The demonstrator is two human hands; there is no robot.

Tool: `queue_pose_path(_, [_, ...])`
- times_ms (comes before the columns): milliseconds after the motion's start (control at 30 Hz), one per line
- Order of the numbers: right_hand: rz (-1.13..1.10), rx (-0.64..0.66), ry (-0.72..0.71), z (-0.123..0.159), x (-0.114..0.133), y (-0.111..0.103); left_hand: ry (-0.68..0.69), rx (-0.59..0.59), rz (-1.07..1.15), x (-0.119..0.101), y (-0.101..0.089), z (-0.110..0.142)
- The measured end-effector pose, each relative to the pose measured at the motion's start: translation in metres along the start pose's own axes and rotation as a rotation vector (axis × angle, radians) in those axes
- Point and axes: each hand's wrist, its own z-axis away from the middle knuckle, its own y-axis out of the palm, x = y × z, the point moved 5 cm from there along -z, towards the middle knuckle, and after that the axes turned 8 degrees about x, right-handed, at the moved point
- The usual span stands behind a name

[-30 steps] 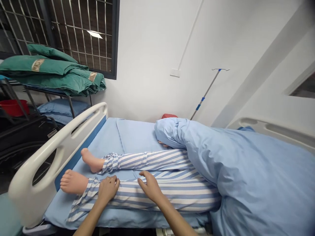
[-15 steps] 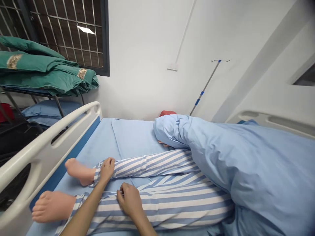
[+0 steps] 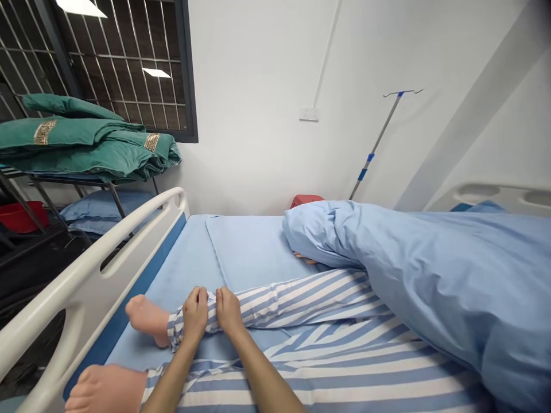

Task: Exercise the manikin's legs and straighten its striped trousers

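Two legs in blue-and-white striped pajama trousers (image 3: 301, 295) stretch across the bed, with smooth, doll-like bare feet at the left end. My left hand (image 3: 196, 314) is closed on the far trouser leg, a little above its cuff and the far foot (image 3: 146, 318). Right beside it, on the side toward the knee, my right hand (image 3: 228, 310) has its fingers curled on the same trouser leg. The near foot (image 3: 107, 390) lies below my left forearm. A light blue quilt (image 3: 413, 269) is bunched over the upper legs, and some fingertips (image 3: 305, 258) poke out beneath its edge.
A cream footboard (image 3: 129, 235) bounds the bed's left end. Behind it, folded green quilts (image 3: 94, 146) lie on a rack near the barred window. An IV pole (image 3: 379, 143) and a red object (image 3: 306, 199) stand at the far side. Light blue sheet (image 3: 249, 241) covers the mattress.
My right hand has moved from above the near leg to the far trouser leg, closing there beside my left hand. The view has shifted slightly.
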Motion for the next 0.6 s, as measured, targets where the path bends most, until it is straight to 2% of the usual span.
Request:
queue_pose_path(33, [-0.028,0.009,0.018,-0.005,-0.003,0.002,-0.066,-0.014,0.082,0.000,0.005,-0.002])
queue_pose_path(100, [-0.096,0.028,0.011,-0.009,-0.006,-0.001,-0.111,0.017,0.128,-0.004,0.017,-0.004])
queue_pose_path(167, [-0.174,0.024,-0.018,-0.010,-0.006,-0.010,-0.113,0.041,0.094,-0.009,0.028,-0.006])
queue_pose_path(267, [-0.291,0.013,0.010,-0.009,-0.014,-0.023,-0.124,-0.003,0.149,-0.018,0.038,-0.009])
queue_pose_path(367, [-0.386,-0.007,0.083,-0.009,-0.029,-0.034,-0.113,0.041,0.187,-0.027,0.052,-0.014])
queue_pose_path(467, [-0.411,-0.065,0.055,-0.010,-0.043,-0.052,-0.128,0.084,0.118,-0.034,0.066,-0.016])
queue_pose_path(600, [-0.482,-0.059,0.101,-0.009,-0.067,-0.076,-0.064,0.089,0.242,-0.056,0.087,-0.015])
